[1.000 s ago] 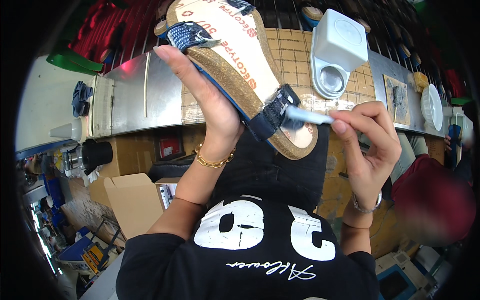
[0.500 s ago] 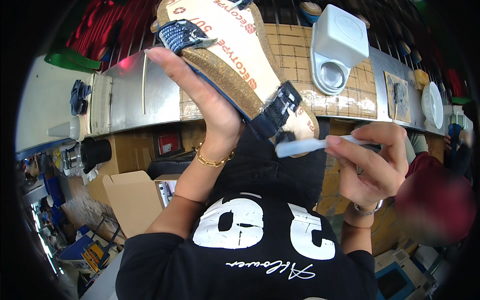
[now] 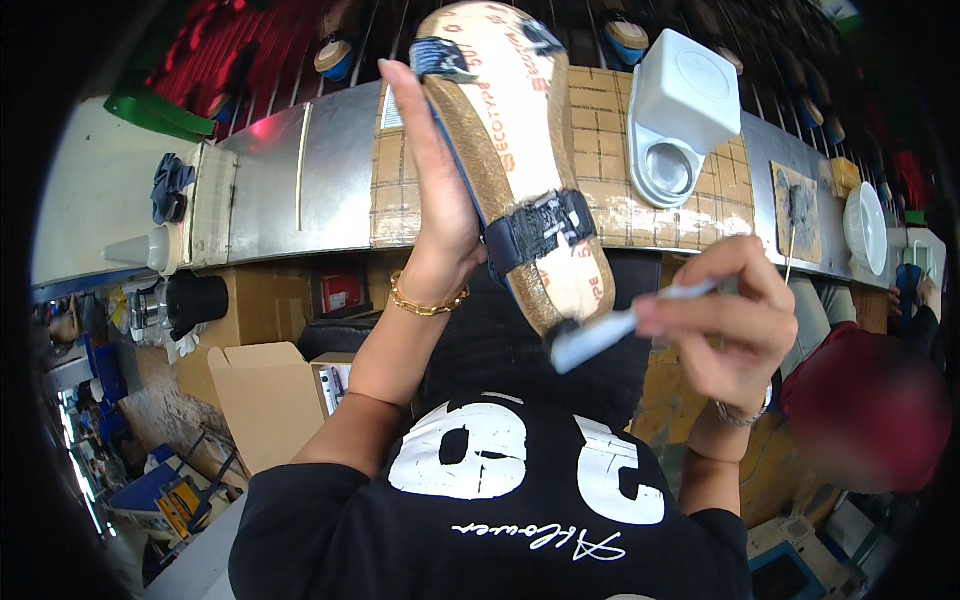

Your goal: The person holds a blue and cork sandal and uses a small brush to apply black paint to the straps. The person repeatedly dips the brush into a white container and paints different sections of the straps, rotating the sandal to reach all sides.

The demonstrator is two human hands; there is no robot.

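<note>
Head view shows a long tabletop (image 3: 300,190) of metal and taped cardboard across the far side, with a white plastic container (image 3: 680,105) on it to the right. Above its near edge, in the middle, the left hand (image 3: 435,200) holds up a cork-soled sandal (image 3: 510,150) with dark blue straps, sole facing the camera, the grip wrapped around its left edge. The right hand (image 3: 725,315), lower right, pinches a small pale brush (image 3: 600,335) whose head touches the sandal's near end.
</note>
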